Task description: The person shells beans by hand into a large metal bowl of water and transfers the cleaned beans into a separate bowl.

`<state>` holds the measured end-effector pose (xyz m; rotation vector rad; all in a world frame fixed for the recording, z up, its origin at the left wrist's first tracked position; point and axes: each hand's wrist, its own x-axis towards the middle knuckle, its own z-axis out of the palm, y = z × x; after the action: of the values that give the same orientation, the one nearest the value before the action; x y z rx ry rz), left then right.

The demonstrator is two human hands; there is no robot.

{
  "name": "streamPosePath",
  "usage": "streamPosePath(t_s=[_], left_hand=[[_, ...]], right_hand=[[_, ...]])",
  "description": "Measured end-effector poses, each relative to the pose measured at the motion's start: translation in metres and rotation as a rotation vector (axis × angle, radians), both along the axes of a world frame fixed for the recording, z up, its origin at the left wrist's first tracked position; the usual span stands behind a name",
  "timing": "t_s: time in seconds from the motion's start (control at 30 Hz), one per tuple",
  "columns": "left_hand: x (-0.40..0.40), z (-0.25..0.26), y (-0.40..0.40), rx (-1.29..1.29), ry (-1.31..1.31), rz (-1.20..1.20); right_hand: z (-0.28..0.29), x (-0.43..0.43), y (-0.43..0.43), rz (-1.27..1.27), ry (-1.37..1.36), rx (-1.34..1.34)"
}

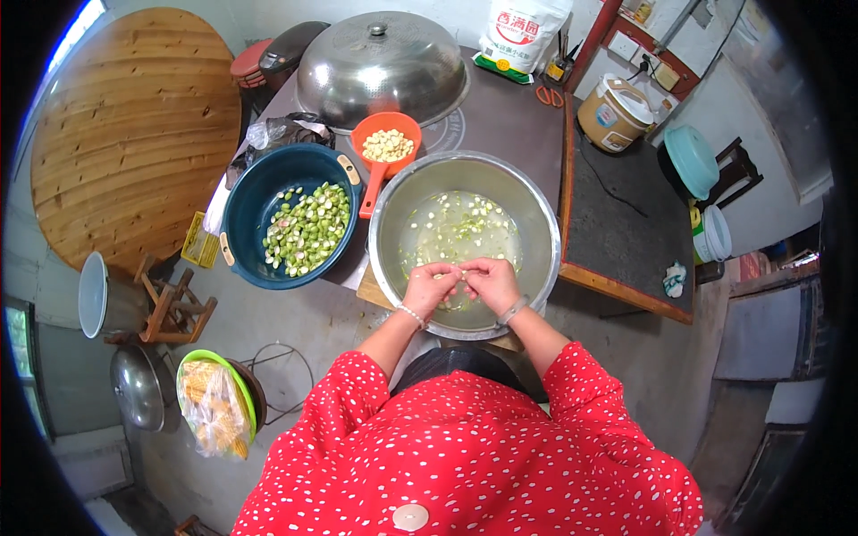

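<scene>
Over the large stainless steel basin (544,201), my left hand (432,287) and my right hand (493,285) meet, thumbs and fingertips pinched together. A small pale seed, mostly hidden, appears to be held between them. Cloudy water in the basin holds pale seeds (477,201), apparently lotus seeds, and thin green bits. To the left is a dark blue plastic basin (251,201) with green and whitish husk pieces (308,231). An orange plastic scoop (375,184) full of pale yellow seeds (387,145) rests behind, between the basins.
A large domed steel lid (382,74) lies on the brown table (516,134), near a flour bag (519,40) and orange-handled scissors (549,97). A rice cooker (613,114) stands on the dark table (617,228) at right. Bagged corn (214,405) and a wooden stool (175,305) are at left.
</scene>
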<state>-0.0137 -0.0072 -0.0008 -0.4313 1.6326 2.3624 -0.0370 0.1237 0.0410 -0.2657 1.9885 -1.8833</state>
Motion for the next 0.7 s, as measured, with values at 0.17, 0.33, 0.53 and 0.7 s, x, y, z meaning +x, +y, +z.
streamPosePath(t_s=[0.17, 0.33, 0.53, 0.7], left_hand=[[0.0, -0.002, 0.001, -0.072, 0.023, -0.025], [-0.001, -0.001, 0.0, -0.051, -0.005, -0.056], [-0.001, 0.009, 0.0, -0.099, -0.04, -0.004], [-0.002, 0.008, -0.002, -0.065, -0.048, -0.006]], right_hand=[[-0.016, -0.001, 0.006, -0.017, 0.129, 0.122], [-0.021, -0.003, 0.008, -0.03, -0.027, -0.005], [-0.018, -0.001, -0.001, -0.084, 0.079, 0.034], [-0.017, -0.003, -0.003, -0.156, -0.057, 0.007]])
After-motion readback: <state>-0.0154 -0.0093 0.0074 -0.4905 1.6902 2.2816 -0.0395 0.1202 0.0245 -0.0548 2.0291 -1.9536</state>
